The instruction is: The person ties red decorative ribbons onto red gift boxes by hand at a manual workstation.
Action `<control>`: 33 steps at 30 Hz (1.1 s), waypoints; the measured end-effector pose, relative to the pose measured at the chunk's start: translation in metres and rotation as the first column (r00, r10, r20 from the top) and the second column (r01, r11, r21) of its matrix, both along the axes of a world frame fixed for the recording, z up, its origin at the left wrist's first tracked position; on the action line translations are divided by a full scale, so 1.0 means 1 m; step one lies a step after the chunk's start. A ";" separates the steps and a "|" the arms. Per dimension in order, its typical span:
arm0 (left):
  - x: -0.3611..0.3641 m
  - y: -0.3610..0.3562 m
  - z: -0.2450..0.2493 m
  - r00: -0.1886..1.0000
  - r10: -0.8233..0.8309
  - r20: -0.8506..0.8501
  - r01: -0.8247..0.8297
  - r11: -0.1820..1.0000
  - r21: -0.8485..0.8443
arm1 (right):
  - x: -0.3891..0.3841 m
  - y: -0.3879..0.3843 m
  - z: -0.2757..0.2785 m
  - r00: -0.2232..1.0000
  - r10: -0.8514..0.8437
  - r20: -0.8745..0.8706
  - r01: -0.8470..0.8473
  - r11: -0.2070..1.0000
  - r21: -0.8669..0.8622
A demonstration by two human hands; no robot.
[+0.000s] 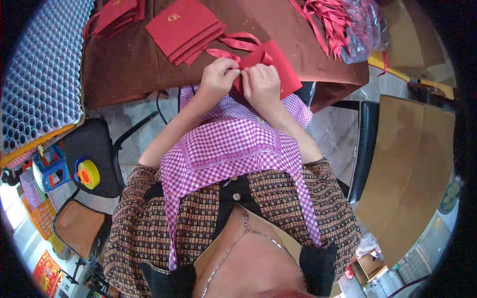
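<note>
A red paper piece (284, 68), looking like a flat bag or folded card, lies at the near edge of the brown-covered table. Over its left part, my left hand (217, 77) pinches a red ribbon (242, 41) between thumb and fingertips. Close beside it, my right hand (260, 85) rests on the paper, its fingers curled and also pinching at the ribbon. The fingertips of both hands almost meet, and the bit of ribbon between them is mostly hidden. Just beyond my hands sits a stack of red paper pieces (185, 30) with a gold emblem on top.
Another red stack (117, 17) lies at the back left of the table (124, 74). At the back right are a bundle of red ribbons (330, 22) and clear plastic wrap (365, 35). White tubes (44, 69) stand packed at left. A tape roll (88, 174) lies on a black chair (92, 149).
</note>
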State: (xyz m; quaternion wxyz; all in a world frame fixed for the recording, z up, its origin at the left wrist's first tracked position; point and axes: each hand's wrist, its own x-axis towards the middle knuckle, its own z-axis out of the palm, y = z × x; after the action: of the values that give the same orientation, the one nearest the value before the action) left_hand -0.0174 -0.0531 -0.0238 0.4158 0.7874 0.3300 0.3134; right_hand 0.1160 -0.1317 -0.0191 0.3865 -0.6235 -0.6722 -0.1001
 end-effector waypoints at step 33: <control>0.010 0.004 0.014 0.983 -0.031 -0.183 -0.015 0.969 -0.245 | 0.004 -0.008 0.001 0.997 -0.034 0.071 0.029 0.997 0.070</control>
State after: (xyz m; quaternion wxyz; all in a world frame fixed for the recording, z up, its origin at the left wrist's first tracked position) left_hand -0.0072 -0.0490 -0.0093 0.4786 0.7570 0.4004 0.1937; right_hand 0.1196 -0.1401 -0.0186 0.3816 -0.6163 -0.6720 -0.1513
